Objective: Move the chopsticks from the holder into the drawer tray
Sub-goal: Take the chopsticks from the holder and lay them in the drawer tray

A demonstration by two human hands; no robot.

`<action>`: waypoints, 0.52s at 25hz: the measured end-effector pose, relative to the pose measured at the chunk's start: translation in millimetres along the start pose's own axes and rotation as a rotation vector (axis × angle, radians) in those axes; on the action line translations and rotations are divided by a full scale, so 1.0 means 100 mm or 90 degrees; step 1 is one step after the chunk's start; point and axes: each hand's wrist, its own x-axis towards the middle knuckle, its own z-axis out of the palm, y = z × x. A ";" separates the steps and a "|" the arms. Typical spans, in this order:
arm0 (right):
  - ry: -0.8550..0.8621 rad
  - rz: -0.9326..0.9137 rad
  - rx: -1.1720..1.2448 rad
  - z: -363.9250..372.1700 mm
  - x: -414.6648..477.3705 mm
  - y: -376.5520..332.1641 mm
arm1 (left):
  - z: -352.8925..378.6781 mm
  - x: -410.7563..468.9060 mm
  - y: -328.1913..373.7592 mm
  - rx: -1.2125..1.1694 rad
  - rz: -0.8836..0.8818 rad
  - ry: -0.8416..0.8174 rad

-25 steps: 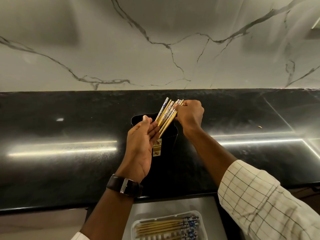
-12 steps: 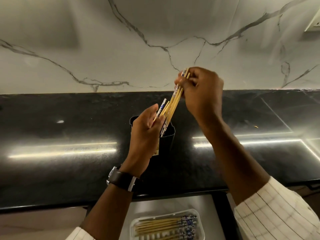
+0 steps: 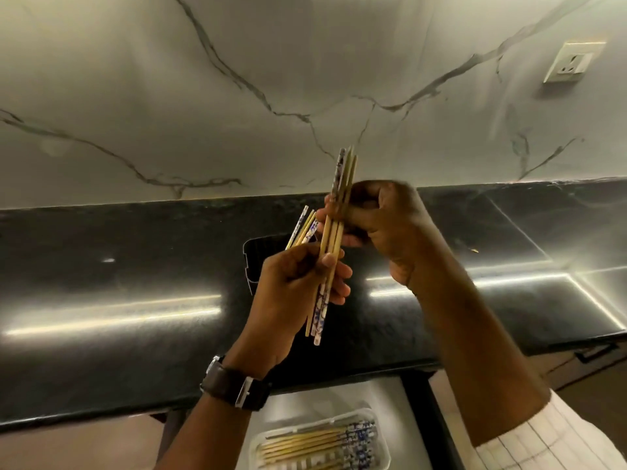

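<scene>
My right hand (image 3: 383,225) grips a bundle of bamboo chopsticks (image 3: 330,239) with blue-patterned ends, held nearly upright and clear above the black holder (image 3: 254,252). My left hand (image 3: 298,286) is curled round the lower part of that bundle and also holds a few other chopsticks (image 3: 302,228) that lean left. The holder stands on the black counter, mostly hidden behind my left hand. Below the counter edge, a clear tray (image 3: 380,446) in the open drawer holds several chopsticks lying side by side.
A black stone counter (image 3: 118,300) runs across the view with a white marble backsplash behind it. A wall socket (image 3: 573,62) sits at upper right. The grey drawer floor (image 3: 383,395) surrounds the tray.
My right hand has pulled the bundle fully out of the holder and toward me. My left hand has left the holder rim and now grasps the bundle's lower part.
</scene>
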 end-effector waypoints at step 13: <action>0.390 -0.008 0.507 0.38 -0.73 0.73 | 0.09 -0.42 -0.42 -0.455 -0.281 0.275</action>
